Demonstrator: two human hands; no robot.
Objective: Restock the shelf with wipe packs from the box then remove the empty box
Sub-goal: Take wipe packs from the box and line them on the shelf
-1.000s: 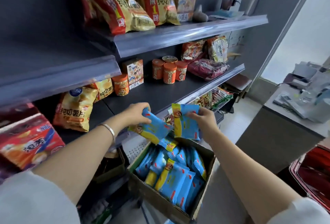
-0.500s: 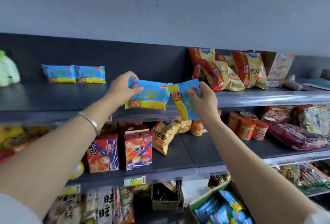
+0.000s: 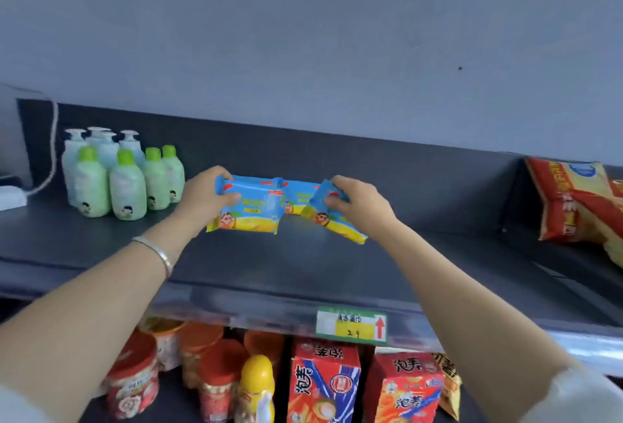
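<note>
Both hands are up at the shelf (image 3: pixel 303 264), one pack of wipes in each. The left hand (image 3: pixel 205 201) grips the first wipe pack (image 3: pixel 251 210) by its left end, fingers curled over the top edge and thumb across the front. That pack is upright, face toward us, bottom edge right down at the shelf surface; I cannot tell whether it touches. The right hand (image 3: pixel 362 205) pinches the second wipe pack (image 3: pixel 332 225) at its upper end, and this one is tilted, lower corner dipping toward the shelf. Between the two hands and just behind them, a third pack (image 3: pixel 300 198) sits further back. Out beyond the left hand is a cluster of green-capped bottles (image 3: pixel 118 176). Well past the right hand are red and yellow snack bags (image 3: pixel 573 203). There is a silver bracelet (image 3: pixel 158 254) on the left wrist. Between the forearms, a price tag (image 3: pixel 350 325) is on the shelf edge, with red cartons (image 3: pixel 323 385) underneath.
</note>
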